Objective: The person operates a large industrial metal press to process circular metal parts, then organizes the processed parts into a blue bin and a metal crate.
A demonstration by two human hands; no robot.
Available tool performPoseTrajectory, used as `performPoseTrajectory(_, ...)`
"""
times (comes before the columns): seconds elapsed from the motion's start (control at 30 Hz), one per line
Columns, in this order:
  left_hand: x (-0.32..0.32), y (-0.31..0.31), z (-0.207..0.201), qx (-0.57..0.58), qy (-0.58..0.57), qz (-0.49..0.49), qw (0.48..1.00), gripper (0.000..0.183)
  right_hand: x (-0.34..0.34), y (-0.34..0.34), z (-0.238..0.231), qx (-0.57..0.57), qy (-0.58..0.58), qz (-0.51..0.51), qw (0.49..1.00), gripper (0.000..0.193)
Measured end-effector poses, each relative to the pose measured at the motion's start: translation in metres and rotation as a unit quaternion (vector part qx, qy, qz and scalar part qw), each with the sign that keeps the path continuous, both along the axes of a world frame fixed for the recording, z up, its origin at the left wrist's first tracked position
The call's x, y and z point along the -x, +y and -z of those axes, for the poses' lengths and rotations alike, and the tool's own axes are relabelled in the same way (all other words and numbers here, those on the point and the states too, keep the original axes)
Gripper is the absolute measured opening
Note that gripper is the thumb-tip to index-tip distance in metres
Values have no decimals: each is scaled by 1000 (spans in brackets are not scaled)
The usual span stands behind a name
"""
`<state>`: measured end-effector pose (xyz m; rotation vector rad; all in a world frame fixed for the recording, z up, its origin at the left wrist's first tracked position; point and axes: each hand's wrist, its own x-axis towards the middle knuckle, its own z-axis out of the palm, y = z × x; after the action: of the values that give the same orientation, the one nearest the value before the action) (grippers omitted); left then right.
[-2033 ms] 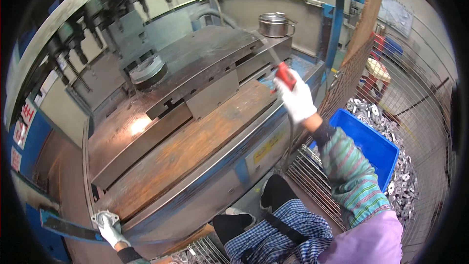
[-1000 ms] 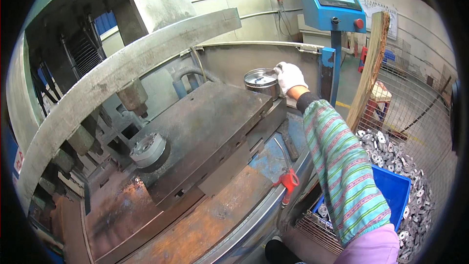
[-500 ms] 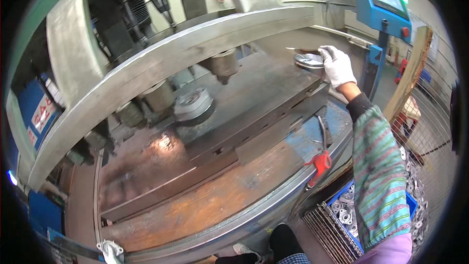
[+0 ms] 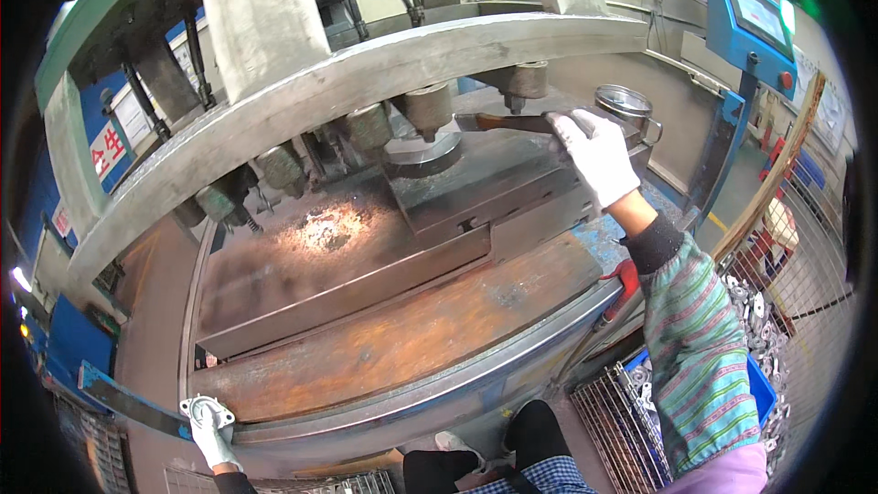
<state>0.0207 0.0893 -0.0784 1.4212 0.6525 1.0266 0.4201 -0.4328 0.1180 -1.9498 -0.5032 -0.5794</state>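
The fingers of the right hand, covered by a white glove, are closed on one end of a flat brown tool. The tool is held roughly level above the dark machine block, its free end pointed leftward, near the spindles; its exact kind cannot be told. A flanged metal part is gripped by the gloved left hand at the near left corner of the machine, well apart from the tool.

Just beyond the right hand, a round metal pot with a side handle is seen. A round fixture is carried on the block and partly covered by the spindles. Bright lit debris is noted to its left. A red air gun is located at the right end of the rusty plate. Farther right, loose metal parts are heaped near a blue bin.
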Motion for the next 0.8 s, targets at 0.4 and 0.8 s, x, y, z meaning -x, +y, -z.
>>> performPoseTrajectory(0.4,-1,-8,-3,27,-8,-17,999,38,18,75,12,23,-34,54,998,33)
performPoseTrajectory(0.8,-3,-11,-5,30,-8,-9,999,37,41,161,14,45,32,44,998,31)
